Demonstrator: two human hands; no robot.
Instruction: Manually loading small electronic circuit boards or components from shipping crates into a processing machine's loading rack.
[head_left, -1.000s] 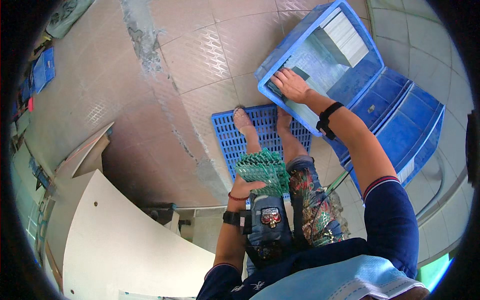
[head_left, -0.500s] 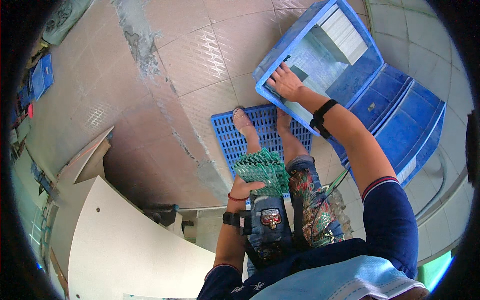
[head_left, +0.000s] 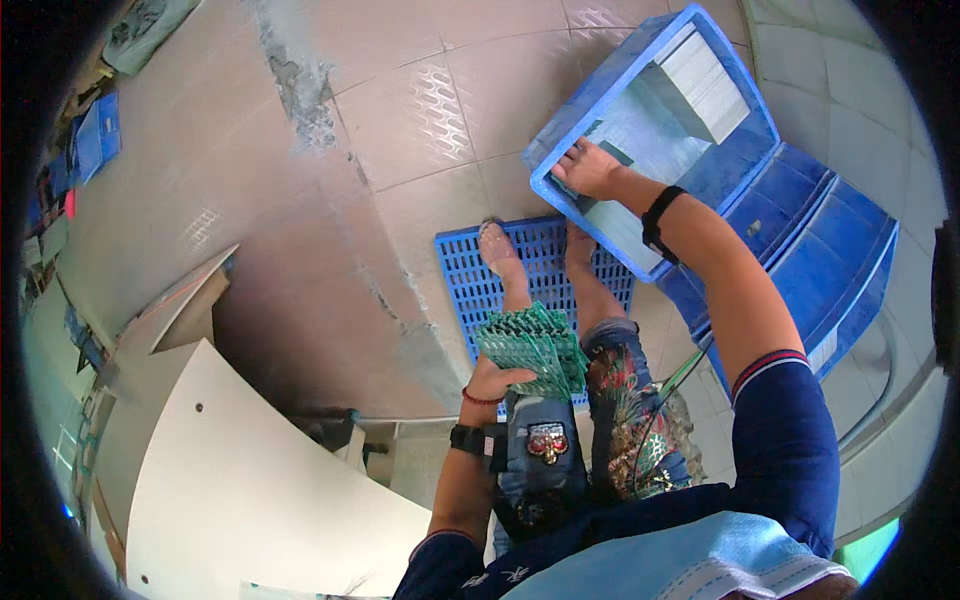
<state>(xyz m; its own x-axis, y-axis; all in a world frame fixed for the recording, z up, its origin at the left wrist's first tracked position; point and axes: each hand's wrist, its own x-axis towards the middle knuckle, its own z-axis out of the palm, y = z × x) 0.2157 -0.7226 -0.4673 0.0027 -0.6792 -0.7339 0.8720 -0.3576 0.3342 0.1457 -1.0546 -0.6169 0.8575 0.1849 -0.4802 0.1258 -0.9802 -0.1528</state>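
My left hand (head_left: pixel 492 378) is closed on a stack of thin green, perforated panels that look like circuit boards (head_left: pixel 535 350), held above my lap. The thumb lies across the nearest panel, and the stack's edges fan out unevenly. My right hand (head_left: pixel 590 168) reaches into a tilted blue plastic crate (head_left: pixel 598 82), by its near left wall. Its fingers are curled downward, and whatever is between them is hidden. Beside them on the crate's floor lies a flat dark green piece (head_left: pixel 612 152).
A block of stacked pale sheets (head_left: pixel 705 85) stands at the crate's far end. More blue crates (head_left: pixel 815 250) sit to the right. Under my feet is a blue slatted plastic mat (head_left: pixel 465 270). A white curved tabletop (head_left: pixel 250 480) fills the lower left.
My right hand's fingers, spread flat over the crate's near left corner before, are now curled down inside it. My left hand keeps the green stack nearly as it was; the view has shifted slightly.
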